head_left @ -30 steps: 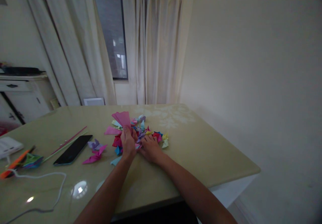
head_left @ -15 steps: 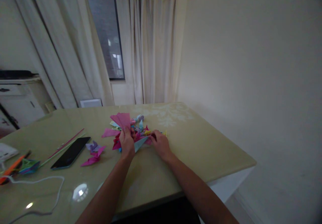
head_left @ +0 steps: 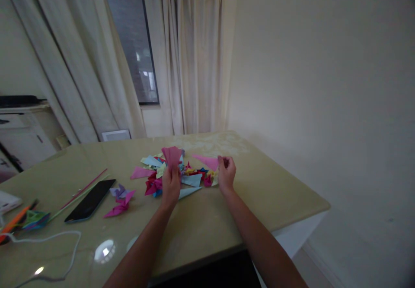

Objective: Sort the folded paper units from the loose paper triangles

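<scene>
A plain pale wall (head_left: 308, 85) fills the right of the view. The surface (head_left: 269, 197) is glossy, pale yellow-green and faintly patterned at its far end. Behind it hang cream curtains (head_left: 74, 59), parted around a dark window (head_left: 134, 46). A white cabinet (head_left: 29, 132) stands at the far left.

On the surface, ahead of the person, lies a loose heap of folded paper (head_left: 192, 180) in light blue, red, magenta, yellow and pale green.

The hands are apart. The left hand (head_left: 170, 185), at the heap, is clamped on an upright pink paper bundle (head_left: 171, 156), spread at the top. The right hand (head_left: 227, 173), at the heap's right end, pinches the near end of a pointed pink strip (head_left: 207, 162), its tip directed left; contact between strip and heap cannot be determined.

Left of the heap, a dark phone (head_left: 90, 199) lies flat. A white cable (head_left: 76, 247) curves nearer the person. An orange tool (head_left: 14, 221) lies farther left, beside small coloured sheets (head_left: 35, 219). Between phone and heap sit a magenta folded piece (head_left: 119, 208) and a purple folded piece (head_left: 119, 192), touching or nearly so. Thin pink and green sticks (head_left: 87, 182) lie just beyond the phone.
</scene>
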A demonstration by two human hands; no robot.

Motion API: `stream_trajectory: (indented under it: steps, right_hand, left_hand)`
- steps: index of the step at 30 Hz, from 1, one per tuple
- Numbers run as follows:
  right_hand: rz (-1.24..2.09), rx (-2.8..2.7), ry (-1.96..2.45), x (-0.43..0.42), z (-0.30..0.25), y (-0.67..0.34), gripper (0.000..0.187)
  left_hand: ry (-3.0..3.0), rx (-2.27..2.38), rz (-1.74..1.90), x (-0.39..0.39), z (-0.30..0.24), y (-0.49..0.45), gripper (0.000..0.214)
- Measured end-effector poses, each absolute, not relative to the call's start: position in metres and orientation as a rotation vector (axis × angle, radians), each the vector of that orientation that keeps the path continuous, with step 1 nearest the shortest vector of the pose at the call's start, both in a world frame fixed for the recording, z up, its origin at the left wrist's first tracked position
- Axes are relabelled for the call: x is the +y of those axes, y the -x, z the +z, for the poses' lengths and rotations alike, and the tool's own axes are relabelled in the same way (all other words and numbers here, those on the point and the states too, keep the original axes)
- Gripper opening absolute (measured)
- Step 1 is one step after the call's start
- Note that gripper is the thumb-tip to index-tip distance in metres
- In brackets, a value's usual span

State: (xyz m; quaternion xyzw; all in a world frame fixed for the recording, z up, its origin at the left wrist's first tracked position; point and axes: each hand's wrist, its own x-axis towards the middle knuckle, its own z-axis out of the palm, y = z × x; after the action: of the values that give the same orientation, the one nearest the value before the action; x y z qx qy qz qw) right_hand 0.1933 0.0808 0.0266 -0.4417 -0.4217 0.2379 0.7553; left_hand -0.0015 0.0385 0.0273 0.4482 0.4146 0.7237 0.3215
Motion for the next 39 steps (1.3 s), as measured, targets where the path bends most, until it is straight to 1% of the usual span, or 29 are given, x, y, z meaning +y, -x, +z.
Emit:
stream_trajectory:
  steps: [3, 6, 10, 12, 15, 17, 20, 24, 29, 32, 39]
  right_hand:
    - [0.659, -0.925, 0.866, 0.079, 0.029, -0.192, 0.036]
    - [0.895, -0.995, 0.774, 0.074, 0.029, -0.184, 0.035]
    - [1.149, -0.964, 0.663, 0.07, 0.028, -0.175, 0.037]
    - [1.205, -0.923, 0.614, 0.07, 0.028, -0.175, 0.039]
    - [1.267, -0.957, 0.574, 0.07, 0.03, -0.176, 0.044]
    - [1.26, -1.049, 0.567, 0.068, 0.031, -0.175, 0.046]
    - [1.185, -1.159, 0.576, 0.063, 0.031, -0.172, 0.043]
    - [1.094, -1.126, 0.605, 0.061, 0.032, -0.171, 0.049]
    - [1.024, -1.082, 0.621, 0.062, 0.033, -0.172, 0.044]
    - [0.984, -1.082, 0.645, 0.062, 0.034, -0.172, 0.041]
    - [0.946, -1.095, 0.666, 0.063, 0.034, -0.175, 0.037]
  left_hand:
    - [-1.67, 1.328, 1.909, 0.034, 0.026, 0.0, 0.034]
    - [-2.018, 1.463, 1.776, 0.03, 0.022, -0.002, 0.032]
    - [-2.022, 1.409, 1.496, 0.029, 0.017, -0.009, 0.039]
    - [-1.948, 1.337, 1.473, 0.03, 0.016, -0.012, 0.042]
    - [-1.866, 1.27, 1.543, 0.032, 0.017, -0.014, 0.044]
    - [-1.816, 1.26, 1.572, 0.033, 0.017, -0.013, 0.044]
    - [-1.712, 1.239, 1.556, 0.032, 0.017, -0.013, 0.046]
    - [-1.537, 1.111, 1.422, 0.027, 0.019, -0.018, 0.063]
    - [-1.374, 1.075, 1.189, 0.02, 0.022, -0.023, 0.076]
    - [-1.382, 1.034, 1.094, 0.018, 0.021, -0.023, 0.076]
    - [-1.474, 0.842, 1.058, 0.013, 0.022, -0.025, 0.065]
